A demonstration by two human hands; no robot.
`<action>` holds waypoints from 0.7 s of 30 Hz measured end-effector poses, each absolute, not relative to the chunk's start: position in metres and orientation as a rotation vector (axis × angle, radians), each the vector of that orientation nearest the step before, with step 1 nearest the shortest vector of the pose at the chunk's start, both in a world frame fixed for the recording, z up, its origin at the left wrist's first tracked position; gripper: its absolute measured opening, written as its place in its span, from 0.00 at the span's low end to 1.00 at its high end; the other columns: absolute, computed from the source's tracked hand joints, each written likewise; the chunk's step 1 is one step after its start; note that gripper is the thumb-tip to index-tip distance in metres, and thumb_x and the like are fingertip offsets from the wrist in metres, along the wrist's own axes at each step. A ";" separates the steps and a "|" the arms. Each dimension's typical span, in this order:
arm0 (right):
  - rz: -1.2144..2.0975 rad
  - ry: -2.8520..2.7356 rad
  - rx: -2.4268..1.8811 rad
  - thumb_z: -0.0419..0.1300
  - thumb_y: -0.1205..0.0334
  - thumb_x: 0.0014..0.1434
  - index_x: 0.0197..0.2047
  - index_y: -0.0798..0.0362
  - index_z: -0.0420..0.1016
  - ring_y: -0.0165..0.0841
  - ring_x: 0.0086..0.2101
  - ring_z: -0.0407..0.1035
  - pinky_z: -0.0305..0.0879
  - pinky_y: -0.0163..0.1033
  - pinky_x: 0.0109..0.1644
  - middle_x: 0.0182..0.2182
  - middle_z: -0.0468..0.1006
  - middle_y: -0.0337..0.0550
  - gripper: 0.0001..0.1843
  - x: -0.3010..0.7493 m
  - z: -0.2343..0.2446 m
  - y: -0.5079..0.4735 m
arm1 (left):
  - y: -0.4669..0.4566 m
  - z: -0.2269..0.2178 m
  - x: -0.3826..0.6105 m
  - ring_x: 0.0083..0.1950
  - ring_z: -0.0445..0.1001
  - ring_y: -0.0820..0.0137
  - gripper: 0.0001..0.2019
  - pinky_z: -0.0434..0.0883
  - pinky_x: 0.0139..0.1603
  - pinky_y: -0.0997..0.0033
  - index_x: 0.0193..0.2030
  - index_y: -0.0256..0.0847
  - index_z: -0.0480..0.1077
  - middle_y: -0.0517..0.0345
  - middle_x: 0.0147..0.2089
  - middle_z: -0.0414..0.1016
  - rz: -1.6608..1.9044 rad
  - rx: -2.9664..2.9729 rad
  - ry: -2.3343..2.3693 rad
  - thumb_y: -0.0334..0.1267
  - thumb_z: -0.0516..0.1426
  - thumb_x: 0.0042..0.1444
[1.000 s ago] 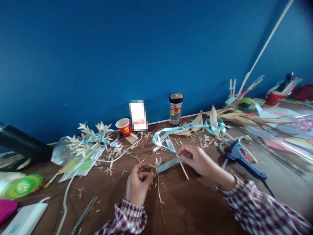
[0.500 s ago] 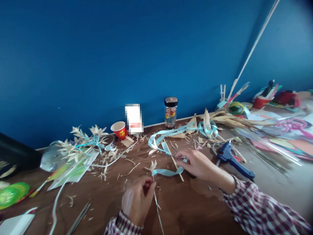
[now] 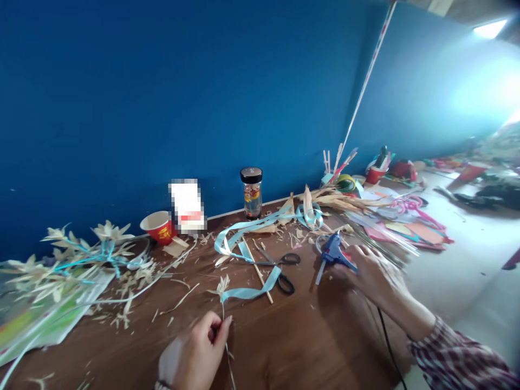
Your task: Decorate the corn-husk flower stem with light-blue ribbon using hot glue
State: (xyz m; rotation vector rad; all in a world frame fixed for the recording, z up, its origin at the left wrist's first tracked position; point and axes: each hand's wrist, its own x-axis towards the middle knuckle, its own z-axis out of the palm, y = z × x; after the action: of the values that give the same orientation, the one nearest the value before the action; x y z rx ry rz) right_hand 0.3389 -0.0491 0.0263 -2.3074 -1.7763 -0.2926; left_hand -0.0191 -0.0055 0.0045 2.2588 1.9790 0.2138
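My left hand (image 3: 197, 349) pinches the thin wire stem (image 3: 229, 357) of a small pale husk flower (image 3: 222, 286), which stands above the fingertips. From just under the flower a light blue ribbon (image 3: 249, 293) runs right, its far end lying over the black-handled scissors (image 3: 285, 284). My right hand (image 3: 379, 279) is wrapped round the handle of a blue glue gun (image 3: 333, 250), whose nozzle points up and away. Most of the handle is hidden by the fingers. A wooden stick (image 3: 258, 271) lies between the scissors and the flower.
Behind stand a red paper cup (image 3: 164, 233) and a black-lidded jar (image 3: 252, 197). A bunch of finished husk flowers (image 3: 108, 252) lies at left. A white cord (image 3: 134, 297) crosses the table. Dried husks (image 3: 341, 201) and coloured papers (image 3: 422, 230) are at the right.
My right hand has left the ribbon and scissors, moved right and taken hold of the glue gun. The scissors now lie on the table. My left hand keeps its pinch; the view has turned right.
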 end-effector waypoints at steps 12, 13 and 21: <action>-0.642 -1.845 -2.315 0.53 0.54 0.59 0.41 0.53 0.65 0.47 0.35 0.71 0.62 0.43 0.32 0.33 0.75 0.53 0.12 0.344 0.011 -0.058 | -0.008 0.005 -0.014 0.27 0.73 0.64 0.13 0.46 0.23 0.72 0.26 0.44 0.69 0.56 0.24 0.75 0.094 2.269 2.094 0.46 0.49 0.56; -0.647 -1.814 -2.308 0.53 0.53 0.59 0.42 0.52 0.64 0.47 0.35 0.71 0.62 0.43 0.32 0.33 0.75 0.53 0.12 0.346 0.011 -0.059 | -0.008 0.005 -0.014 0.28 0.73 0.64 0.14 0.46 0.24 0.72 0.26 0.44 0.69 0.56 0.25 0.76 0.075 2.256 2.092 0.45 0.49 0.57; -0.513 -1.647 -2.236 0.50 0.49 0.58 0.43 0.51 0.64 0.43 0.32 0.73 0.64 0.41 0.31 0.33 0.76 0.47 0.16 0.360 0.022 -0.062 | -0.004 -0.004 -0.018 0.28 0.73 0.66 0.15 0.49 0.24 0.71 0.24 0.45 0.70 0.58 0.25 0.77 0.065 2.231 2.079 0.44 0.48 0.57</action>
State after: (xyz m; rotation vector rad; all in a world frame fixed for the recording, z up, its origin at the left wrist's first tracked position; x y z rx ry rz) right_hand 0.3600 -0.0624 0.0220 -2.2361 -1.6474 -0.5135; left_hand -0.0181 -0.0040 -0.0039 2.2307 2.0791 0.0653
